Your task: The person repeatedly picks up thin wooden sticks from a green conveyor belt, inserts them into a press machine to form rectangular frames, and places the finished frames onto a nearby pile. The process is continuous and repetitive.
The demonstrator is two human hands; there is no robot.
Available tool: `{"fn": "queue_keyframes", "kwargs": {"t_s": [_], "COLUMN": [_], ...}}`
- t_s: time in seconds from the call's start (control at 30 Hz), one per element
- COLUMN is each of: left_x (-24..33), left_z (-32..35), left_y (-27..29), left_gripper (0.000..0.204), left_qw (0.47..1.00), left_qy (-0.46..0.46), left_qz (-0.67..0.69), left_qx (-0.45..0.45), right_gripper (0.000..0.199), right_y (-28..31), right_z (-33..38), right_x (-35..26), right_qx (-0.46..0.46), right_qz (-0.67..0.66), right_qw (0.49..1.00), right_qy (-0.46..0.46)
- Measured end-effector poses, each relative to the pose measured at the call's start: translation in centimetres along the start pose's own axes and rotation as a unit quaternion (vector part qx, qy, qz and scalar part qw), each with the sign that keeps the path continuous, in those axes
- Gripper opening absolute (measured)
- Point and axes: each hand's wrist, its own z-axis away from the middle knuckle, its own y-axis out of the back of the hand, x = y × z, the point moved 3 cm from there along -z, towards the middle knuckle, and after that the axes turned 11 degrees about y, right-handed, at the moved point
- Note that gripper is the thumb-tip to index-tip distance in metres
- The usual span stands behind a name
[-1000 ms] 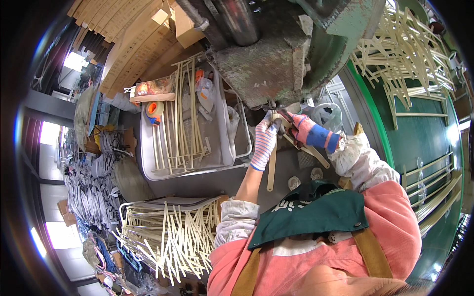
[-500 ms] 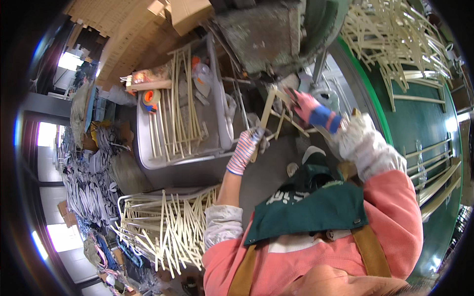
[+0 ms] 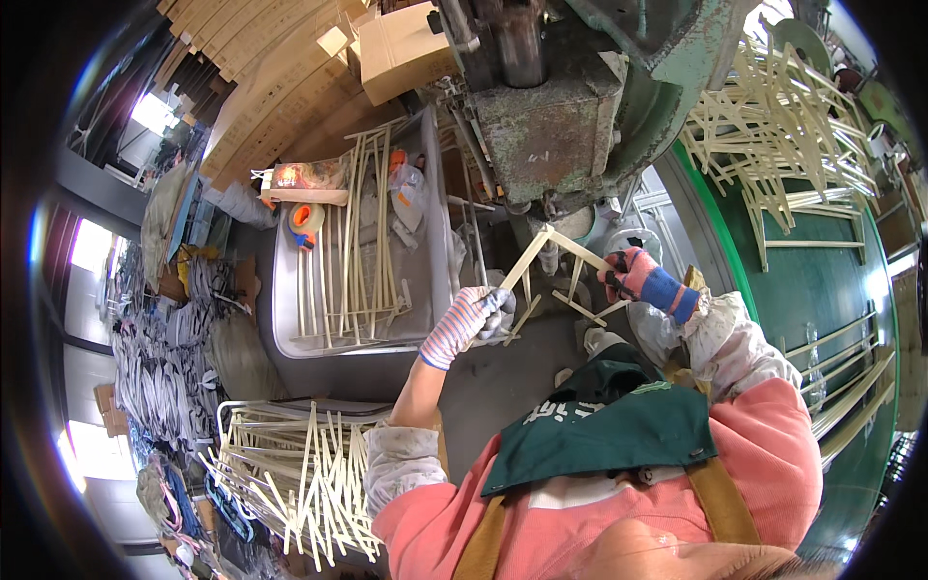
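Note:
A cream-coloured angled frame (image 3: 527, 261) of flat bars, its corner pointing away from me, is held up between my hands. My left hand (image 3: 469, 321), in a striped glove, is closed around the lower end of its left bar. At the end of the right bar, my right hand (image 3: 650, 280) grips with its fingers bent, in a pink and blue glove. Thinner cream crosspieces hang below the bars. The frame's corner sits just in front of the underside of a worn green metal machine (image 3: 546, 140).
Left of the machine stands a pale tray (image 3: 280, 314) with long cream strips, an orange tape roll (image 3: 307, 218) and plastic bags. A rack of cream strips (image 3: 309, 474) is at lower left. More cream frames (image 3: 773, 126) pile on the green table (image 3: 822, 253). Cardboard boxes (image 3: 406, 53) stand behind.
My right hand has moved from near the frame's corner down to the end of its right bar and now grips it. My left hand has shifted slightly left and nearer me.

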Motion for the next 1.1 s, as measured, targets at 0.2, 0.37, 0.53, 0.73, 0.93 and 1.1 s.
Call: {"fn": "queue_keyframes", "kwargs": {"t_s": [0.2, 0.37, 0.53, 0.73, 0.93, 1.1], "left_x": [0.3, 1.3, 0.5, -1.2, -4.8, -16.9], "left_z": [-0.2, 0.6, 0.9, 10.3, 29.8, 38.7], "left_y": [0.4, 1.1, 0.9, 4.3, 14.6, 19.8], "left_gripper": [0.029, 0.028, 0.026, 0.031, 0.041, 0.036], "left_qw": [1.0, 0.998, 0.911, 0.859, 0.802, 0.714], "left_qy": [0.001, -0.022, -0.138, -0.229, -0.328, -0.433], "left_qz": [-0.016, 0.02, -0.294, -0.234, -0.145, 0.126], "left_qx": [0.003, -0.055, 0.254, 0.392, 0.478, 0.536], "right_gripper": [0.012, 0.012, 0.009, 0.024, 0.022, 0.045], "right_y": [0.3, 0.8, -4.6, -2.2, 7.2, 2.2], "right_z": [-0.4, -0.1, 2.7, 2.1, 0.6, 1.6], "right_x": [1.1, -0.3, -2.0, 4.4, 22.7, 24.9], "right_qx": [-0.014, -0.049, -0.06, -0.168, -0.135, -0.103], "right_qz": [-0.028, -0.021, -0.144, -0.154, -0.029, -0.218], "right_qw": [0.999, 0.999, 0.987, 0.972, 0.952, 0.951], "right_qy": [0.006, 0.012, 0.047, 0.05, -0.274, 0.192]}}
